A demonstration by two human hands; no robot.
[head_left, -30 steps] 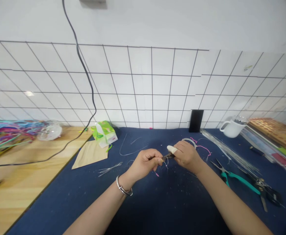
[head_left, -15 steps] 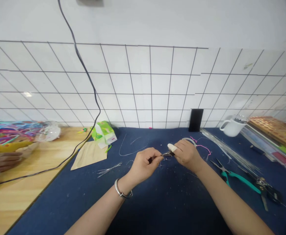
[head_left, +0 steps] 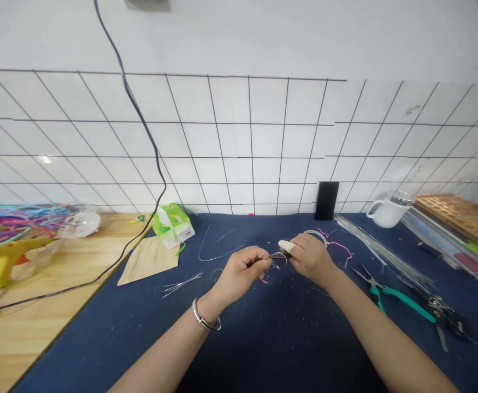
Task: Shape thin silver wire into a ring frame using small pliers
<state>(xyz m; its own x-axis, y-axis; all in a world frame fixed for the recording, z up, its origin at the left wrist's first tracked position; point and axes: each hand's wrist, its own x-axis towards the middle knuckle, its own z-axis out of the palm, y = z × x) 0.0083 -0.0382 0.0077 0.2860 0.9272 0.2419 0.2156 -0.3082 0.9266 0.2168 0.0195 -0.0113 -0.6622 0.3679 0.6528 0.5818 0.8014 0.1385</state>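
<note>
My left hand (head_left: 245, 273), with a silver bangle at the wrist, is closed in a pinch on thin silvery wire (head_left: 284, 260), which curls in a loop between my hands. My right hand (head_left: 311, 256) wraps round a dark metal tool (head_left: 280, 255); its tip points left towards my left fingertips, and my fist hides the rest, so its kind is unclear. A white cover (head_left: 287, 245) sits on a digit of that hand. Small pink bits hang or lie just below the wire. Behind my right hand lie a pale ring (head_left: 316, 236) and a pink twisted strand (head_left: 342, 246).
Right: teal-handled pliers (head_left: 408, 303), dark-handled cutters (head_left: 454, 322), a wire bundle (head_left: 380, 245), a white mug (head_left: 387, 214) and stacked books (head_left: 460, 224). Left: cut wires (head_left: 182, 285), brown paper (head_left: 146, 263), a green tissue pack (head_left: 173, 222), a yellow glue gun (head_left: 7, 257) and its cord.
Another person's hand has left the yellow glue gun, which now stands alone on the wooden table. Between my hands the wire loop shows wider; both hands stay nearly in place.
</note>
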